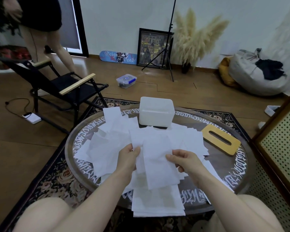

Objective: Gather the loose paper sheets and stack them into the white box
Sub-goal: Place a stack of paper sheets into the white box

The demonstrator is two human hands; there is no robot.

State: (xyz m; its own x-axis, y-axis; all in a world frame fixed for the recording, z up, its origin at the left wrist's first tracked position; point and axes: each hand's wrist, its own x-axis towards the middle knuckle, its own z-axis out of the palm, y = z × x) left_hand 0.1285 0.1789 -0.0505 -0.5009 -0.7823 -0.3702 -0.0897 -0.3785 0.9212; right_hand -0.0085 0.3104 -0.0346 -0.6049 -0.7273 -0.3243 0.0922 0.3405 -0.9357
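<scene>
On the wooden floor (182, 92) lies a dark floral rug (57, 178), and on the rug stands a round surface (233, 166) with white script lettering around its rim. Beyond it, a black folding chair (69, 86) with pale wooden armrests stands to the left, and a grey beanbag (256, 72) rests against the wall to the right. A second person's legs (57, 47) are visible at upper left. Against the far wall stand a framed picture (153, 47), a black tripod stand (167, 52), a vase of pampas grass (191, 39) and a blue skateboard deck (118, 57). A clear lidded container (126, 80) sits on the floor well short of the wall.

Loose paper sheets (110, 144) cover most of the surface, overlapping in a disordered layer; some hang over the near edge. The white box (156, 113) stands upright at the far side of the surface, its front touching the far edge of the paper layer. Whether it holds any sheets cannot be determined from this angle. A tan wooden lid (222, 139) with an oval slot lies flat to the right of the box, partly over the sheets.

A gathered bundle of sheets (157, 166) is raised above the middle of the surface, between the two hands. The left hand (128, 158) pinches the bundle's left edge, thumb on top. The right hand (186, 160) pinches the right edge, fingers curled around the paper.
</scene>
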